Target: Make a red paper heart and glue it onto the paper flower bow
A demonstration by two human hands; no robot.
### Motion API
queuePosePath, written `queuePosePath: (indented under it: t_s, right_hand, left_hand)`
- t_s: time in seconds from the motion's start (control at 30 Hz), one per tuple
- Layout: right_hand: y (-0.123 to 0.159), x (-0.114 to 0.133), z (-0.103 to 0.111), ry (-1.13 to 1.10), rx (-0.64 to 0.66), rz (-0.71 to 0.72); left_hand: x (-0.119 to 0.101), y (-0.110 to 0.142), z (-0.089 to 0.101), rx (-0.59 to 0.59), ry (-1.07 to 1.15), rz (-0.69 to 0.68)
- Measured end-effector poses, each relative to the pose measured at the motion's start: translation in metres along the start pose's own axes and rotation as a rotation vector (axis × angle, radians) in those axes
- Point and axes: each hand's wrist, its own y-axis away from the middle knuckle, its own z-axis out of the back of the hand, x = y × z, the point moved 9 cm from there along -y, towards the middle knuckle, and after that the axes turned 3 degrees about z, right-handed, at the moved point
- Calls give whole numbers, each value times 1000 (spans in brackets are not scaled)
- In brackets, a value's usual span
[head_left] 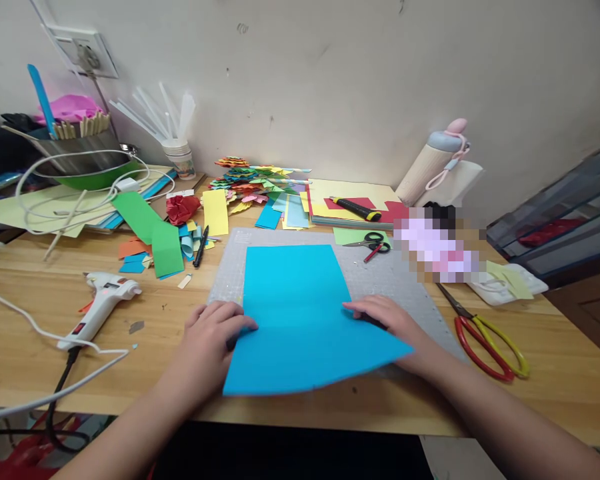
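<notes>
A sheet of bright blue paper (295,313) lies over the grey cutting mat (407,293), a faint crease running across its middle. My left hand (215,330) grips its left edge, with a fingertip on top of the sheet. At the right edge my right hand (380,317) pinches the paper, fingertips reaching onto its surface. The lower right corner is raised and covers part of my right wrist. Some fingers of both hands are hidden beneath or behind the sheet. The near edge of the paper curves upward off the table.
A glue gun (97,310) with cables lies left. Green paper (155,233), a black pen (201,247) and scraps sit behind it. Small scissors (373,243), a utility knife (355,208) and layered paper pieces (250,180) are at the back. Red-and-yellow-handled scissors (485,333) rest right.
</notes>
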Motion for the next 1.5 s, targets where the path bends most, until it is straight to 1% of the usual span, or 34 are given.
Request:
queuePosePath:
  t_s: [0.1, 0.17, 0.2, 0.27, 0.33, 0.4, 0.43, 0.5, 0.57, 0.6, 0.67, 0.73, 0.8, 0.83, 0.9, 0.93, 1.0, 1.07, 1.13, 1.2, 1.37, 1.5]
  right_hand:
    - [-7, -18, -3, -61, 9, -284]
    - [-9, -26, -4, -70, 0, -433]
    - [-11, -27, -4, -61, -19, -469]
    - [-15, -26, -1, -1, -80, -483]
    - [-20, -17, 4, 141, -149, -415]
    - [-29, 2, 4, 326, -164, -269]
    - [-34, 14, -1, 402, -133, -176]
    - [-44, 40, -20, 465, 4, 10]
    - [-52, 61, -44, 434, 166, 146]
    - [-55, 69, -55, 411, 222, 182]
    - [-63, 78, -73, 377, 293, 197]
    - [-69, 79, -85, 356, 326, 162]
    - [-72, 76, -92, 344, 353, 125]
    - [-72, 75, -94, 341, 366, 114]
    - [-72, 74, -96, 337, 388, 106]
    - [-72, 74, -96, 336, 396, 105]
    - [-73, 74, -95, 337, 406, 103]
    - [-73, 75, -95, 338, 419, 106]
    - [-73, 76, -96, 340, 434, 107]
    - [-74, 76, -96, 340, 452, 109]
    - [-75, 77, -98, 364, 497, 107]
    - [-76, 77, -99, 373, 504, 108]
  left_hand:
    - [13, -10, -1, 11, 38, 150]
    - [20, -15, -1, -6, 13, 253]
    - [21, -16, 0, -21, -16, 289]
    - [22, -19, 2, -54, -86, 332]
    - [19, -21, 4, -68, -152, 340]
    - [15, -22, 5, -67, -206, 330]
    - [14, -23, 5, -65, -229, 325]
    - [11, -25, 5, -61, -263, 317]
    - [10, -27, 5, -51, -278, 306]
    - [10, -28, 5, -41, -283, 298]
    - [11, -31, 5, -8, -295, 265]
    - [15, -38, 5, 46, -302, 223]
    - [25, -50, 9, 78, -299, 195]
    - [32, -58, 13, 68, -292, 194]
    - [45, -74, 27, -44, -267, 203]
    - [52, -82, 30, -75, -258, 205]
    - [59, -96, 30, -113, -239, 172]
    - [61, -103, 25, -130, -213, 108]
    - [64, -105, 20, -138, -189, 63]
    - [68, -105, 17, -150, -163, 47]
    - [74, -103, 20, -202, -96, 33]
    - [73, -104, 19, -183, -90, 42]
